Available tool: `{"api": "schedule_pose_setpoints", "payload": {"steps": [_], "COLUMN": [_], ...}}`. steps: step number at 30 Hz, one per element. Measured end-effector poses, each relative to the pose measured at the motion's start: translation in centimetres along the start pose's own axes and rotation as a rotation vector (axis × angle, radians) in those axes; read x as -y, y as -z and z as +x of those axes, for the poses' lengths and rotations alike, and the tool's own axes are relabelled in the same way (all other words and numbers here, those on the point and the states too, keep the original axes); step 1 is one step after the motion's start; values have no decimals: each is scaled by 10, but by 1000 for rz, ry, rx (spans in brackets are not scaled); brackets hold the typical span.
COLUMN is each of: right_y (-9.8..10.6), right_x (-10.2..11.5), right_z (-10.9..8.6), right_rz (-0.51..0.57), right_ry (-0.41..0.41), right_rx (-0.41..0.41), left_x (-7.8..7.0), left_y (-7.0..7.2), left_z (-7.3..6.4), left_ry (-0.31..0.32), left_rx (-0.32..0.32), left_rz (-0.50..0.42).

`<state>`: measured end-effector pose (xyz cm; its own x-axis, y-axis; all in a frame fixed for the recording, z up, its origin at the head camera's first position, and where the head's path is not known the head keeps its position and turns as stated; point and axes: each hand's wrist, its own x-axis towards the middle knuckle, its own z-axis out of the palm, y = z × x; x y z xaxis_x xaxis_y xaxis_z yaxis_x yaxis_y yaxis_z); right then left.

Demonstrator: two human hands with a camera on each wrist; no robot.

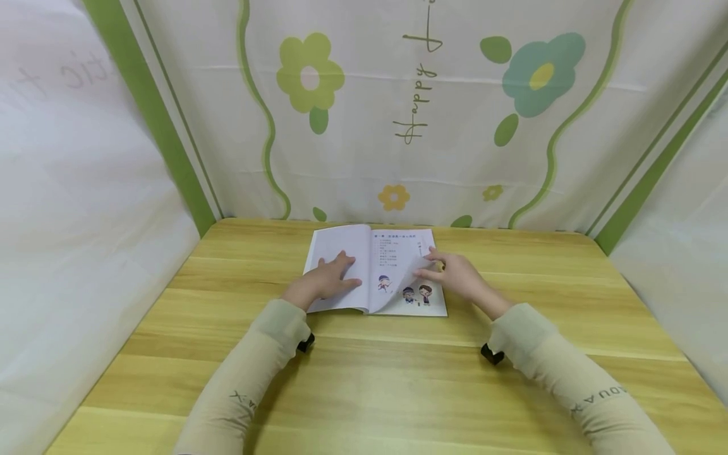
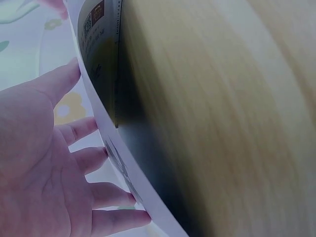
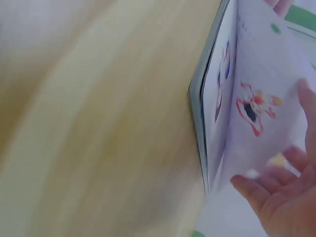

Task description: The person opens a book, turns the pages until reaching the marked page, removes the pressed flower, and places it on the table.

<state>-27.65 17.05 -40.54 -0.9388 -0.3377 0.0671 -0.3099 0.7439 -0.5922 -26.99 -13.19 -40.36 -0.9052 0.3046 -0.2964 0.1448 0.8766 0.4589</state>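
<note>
An open book (image 1: pixel 398 309) lies near the far table edge, its left page blank. The right page carries printed lines and small cartoon children. My left hand (image 1: pixel 330 278) rests on the blank page with fingers spread; in the left wrist view its fingertips meet the page's bent edge. At the right side, my right hand (image 1: pixel 457 275) pinches the outer edge of a lifted page (image 1: pixel 406 278) between thumb and fingers. That page curls up off the sheet beneath. In the right wrist view, its underside shows a red and black cartoon drawing, with the thumb (image 3: pixel 306 94) against it.
The wooden table (image 1: pixel 387 385) extends around the book. White cloth (image 1: pixel 364 151) with printed flowers hangs right behind the table's far edge, and plain white cloth (image 1: pixel 74 221) hangs at the left. Black wrist pieces (image 1: pixel 492 354) show under the sleeves.
</note>
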Motion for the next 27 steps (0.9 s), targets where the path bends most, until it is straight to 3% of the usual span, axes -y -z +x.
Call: {"api": "schedule_pose_setpoints", "payload": {"steps": [5,8,12,15,20,27], "right_y": [0,-1,-3,-4,-11,-22], "right_x": [6,11,18,25,35,40], "right_z": [-1,0,1,2,4,3], "right_rz": [141,288,512,611,630,666], "right_ry": [-87,-112,-99,-64,35,103], "right_rx": [38,62,56,26,30,179], "left_x": [0,1,2,1,0,0], "left_y": [1,0,0,0,0,-1], "left_z": [1,2,2,2,2,1], "left_ry": [-3,-7,-11,-10,-19,-32], "left_rx": [2,3,3,4,11,21], "left_rz": [-4,-3,3,6,5,35]}}
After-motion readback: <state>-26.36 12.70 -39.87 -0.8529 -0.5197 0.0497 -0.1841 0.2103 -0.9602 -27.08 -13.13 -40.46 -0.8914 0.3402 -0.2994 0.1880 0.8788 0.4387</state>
